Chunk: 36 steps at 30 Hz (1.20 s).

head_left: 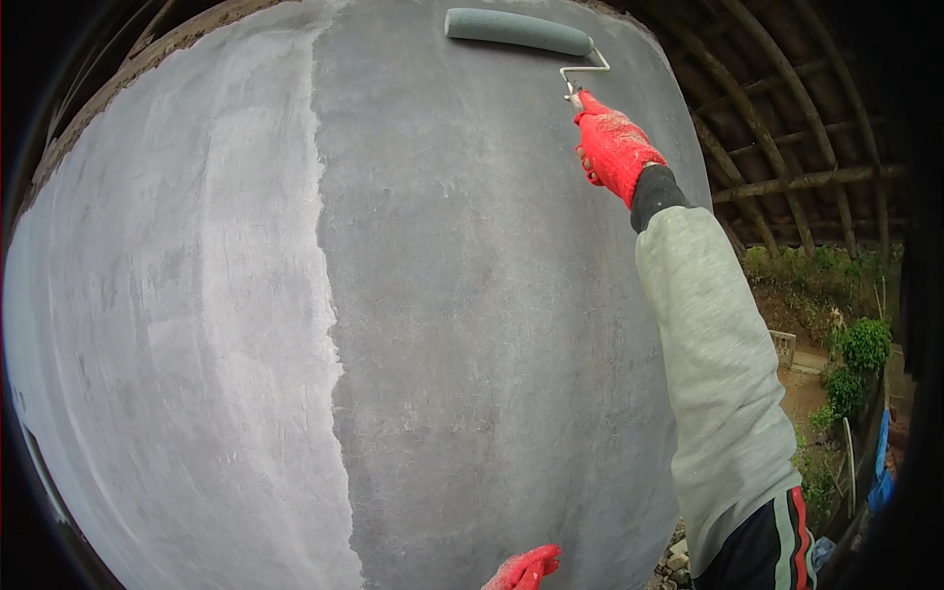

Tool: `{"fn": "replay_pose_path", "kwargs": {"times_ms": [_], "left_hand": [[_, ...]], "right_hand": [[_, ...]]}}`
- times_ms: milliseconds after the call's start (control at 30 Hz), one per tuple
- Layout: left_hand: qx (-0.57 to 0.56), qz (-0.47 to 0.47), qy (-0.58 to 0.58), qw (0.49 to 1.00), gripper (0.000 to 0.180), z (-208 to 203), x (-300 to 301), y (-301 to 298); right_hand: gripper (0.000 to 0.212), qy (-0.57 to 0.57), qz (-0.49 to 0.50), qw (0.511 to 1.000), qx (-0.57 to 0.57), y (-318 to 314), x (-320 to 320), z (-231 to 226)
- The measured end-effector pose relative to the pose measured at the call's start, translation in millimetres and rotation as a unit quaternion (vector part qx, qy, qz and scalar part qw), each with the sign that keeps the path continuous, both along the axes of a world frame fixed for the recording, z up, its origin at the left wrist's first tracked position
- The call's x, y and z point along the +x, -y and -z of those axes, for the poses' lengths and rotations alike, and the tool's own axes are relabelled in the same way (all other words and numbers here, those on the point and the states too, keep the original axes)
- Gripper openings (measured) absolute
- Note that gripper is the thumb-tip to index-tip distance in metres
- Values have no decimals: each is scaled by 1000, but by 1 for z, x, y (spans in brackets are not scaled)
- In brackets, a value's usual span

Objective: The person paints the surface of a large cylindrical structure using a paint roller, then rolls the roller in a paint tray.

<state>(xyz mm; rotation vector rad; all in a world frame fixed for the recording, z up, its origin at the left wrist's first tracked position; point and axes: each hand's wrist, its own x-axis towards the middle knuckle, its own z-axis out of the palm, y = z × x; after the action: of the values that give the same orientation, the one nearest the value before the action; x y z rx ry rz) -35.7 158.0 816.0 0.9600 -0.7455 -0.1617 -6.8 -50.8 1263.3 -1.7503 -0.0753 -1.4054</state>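
Fingers of the right hand (618, 147), in a dusty red knitted glove, are wrapping around the handle of a paint roller with a long grey-blue cylindrical sleeve (518, 31) and a bent white wire frame (593, 69). The roller is sitting near the top of a smooth grey wall (472, 275), over its darker area, right of a ragged-edged paler one. Rolling this darker area seems to be the step in hand; the next move is probably calling for a level sleeve and even pressure. Whether the sleeve is pressing on the wall is remaining unclear. The glove is hiding most of the handle. The lower edge is cutting off the red-gloved left hand (526, 568); its opening and any hold I cannot tell.
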Motion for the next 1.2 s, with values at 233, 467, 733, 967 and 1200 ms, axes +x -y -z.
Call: {"fn": "replay_pose_path", "kwargs": {"times_ms": [233,467,733,967,1200], "left_hand": [[4,-8,6,1000,26,1,7,-3],[45,-12,87,995,25,-6,4,-6],[26,-14,72,997,26,-15,13,0],[36,-84,83,992,26,-27,40,-2],[38,-106,48,993,27,-34,60,-14]], "right_hand": [[50,-76,33,997,0,2,6,147],[55,-39,-1,999,16,36,12,315],[40,-4,26,1000,2,9,21,113],[35,46,-40,998,-21,8,27,-115],[38,61,-109,992,3,12,55,-209]]}}
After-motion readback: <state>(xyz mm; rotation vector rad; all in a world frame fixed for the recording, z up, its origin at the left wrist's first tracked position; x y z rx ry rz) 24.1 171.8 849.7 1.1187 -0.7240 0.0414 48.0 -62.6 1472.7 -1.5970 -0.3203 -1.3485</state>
